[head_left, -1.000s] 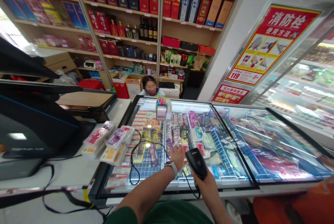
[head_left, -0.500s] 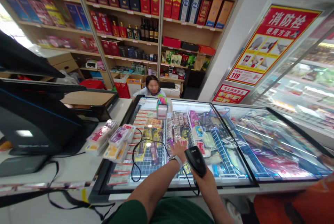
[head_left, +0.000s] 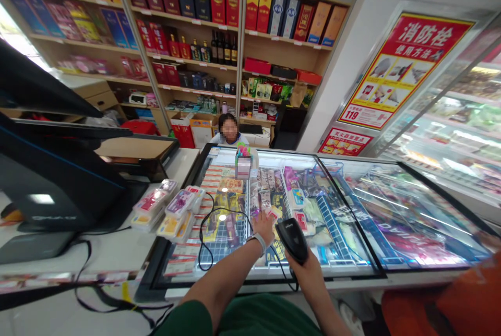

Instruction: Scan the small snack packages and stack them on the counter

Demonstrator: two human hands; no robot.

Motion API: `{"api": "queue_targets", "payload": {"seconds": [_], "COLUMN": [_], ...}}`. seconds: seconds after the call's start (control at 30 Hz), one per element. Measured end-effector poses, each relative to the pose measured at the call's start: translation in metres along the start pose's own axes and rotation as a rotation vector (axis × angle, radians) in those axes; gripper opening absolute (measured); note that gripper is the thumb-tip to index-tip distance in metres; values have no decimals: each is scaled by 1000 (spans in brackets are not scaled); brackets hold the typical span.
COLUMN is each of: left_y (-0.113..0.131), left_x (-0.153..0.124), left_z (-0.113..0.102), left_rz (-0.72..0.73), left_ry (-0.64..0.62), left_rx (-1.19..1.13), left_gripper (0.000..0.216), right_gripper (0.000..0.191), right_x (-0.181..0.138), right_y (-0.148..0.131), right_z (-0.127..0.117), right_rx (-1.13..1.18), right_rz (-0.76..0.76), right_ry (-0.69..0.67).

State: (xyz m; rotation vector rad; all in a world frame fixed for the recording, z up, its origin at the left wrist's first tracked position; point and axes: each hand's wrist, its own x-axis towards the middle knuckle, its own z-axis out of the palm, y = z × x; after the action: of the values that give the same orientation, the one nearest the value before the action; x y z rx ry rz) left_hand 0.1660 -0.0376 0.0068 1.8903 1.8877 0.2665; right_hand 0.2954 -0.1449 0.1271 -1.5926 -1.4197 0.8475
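Note:
My right hand point(head_left: 307, 268) is closed round the grip of a black barcode scanner point(head_left: 293, 238), held over the glass lid of a chest freezer point(head_left: 352, 252). The scanner's black cable point(head_left: 205, 231) loops across the glass to the left. My left hand point(head_left: 263, 224), with a white band at the wrist, reaches forward over the glass beside the scanner, fingers stretched out and apart. It holds nothing. Packaged frozen items lie under the glass below both hands.
Stacked plastic snack packs point(head_left: 168, 210) sit at the counter's edge left of the freezer. A black register monitor point(head_left: 47, 179) stands at far left. A person point(head_left: 229, 130) stands behind the freezer before wooden shelves of boxes and bottles. A small display tub point(head_left: 243, 161) rests on the far glass. Something orange fills the bottom right corner.
My left hand has reached a little farther forward over the glass. The scanner in my right hand has shifted slightly forward and left. The view has drifted a little.

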Motion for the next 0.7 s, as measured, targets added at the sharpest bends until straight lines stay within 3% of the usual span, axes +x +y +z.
{"api": "queue_targets", "payload": {"seconds": [0.1,0.2,0.5,0.7], "left_y": [-4,-8,-22,-33], "left_x": [-1,-3,-15,-29], "left_z": [0,-5,-26,-45], "left_rz": [-91,-136,-147,-109], "left_ry": [80,112,97,245], "left_rx": [50,57,-14,-82], "left_gripper": [71,64,50,51], "right_gripper": [47,47,48,44], "right_x": [-2,-2,0,5], "right_y": [-1,-2,-1,1], "right_z": [1,0,3,8], "right_rx": [21,1,22,1], "right_rz": [12,7,-34,-47], "right_ry": [-23,-74,-125,-183]}}
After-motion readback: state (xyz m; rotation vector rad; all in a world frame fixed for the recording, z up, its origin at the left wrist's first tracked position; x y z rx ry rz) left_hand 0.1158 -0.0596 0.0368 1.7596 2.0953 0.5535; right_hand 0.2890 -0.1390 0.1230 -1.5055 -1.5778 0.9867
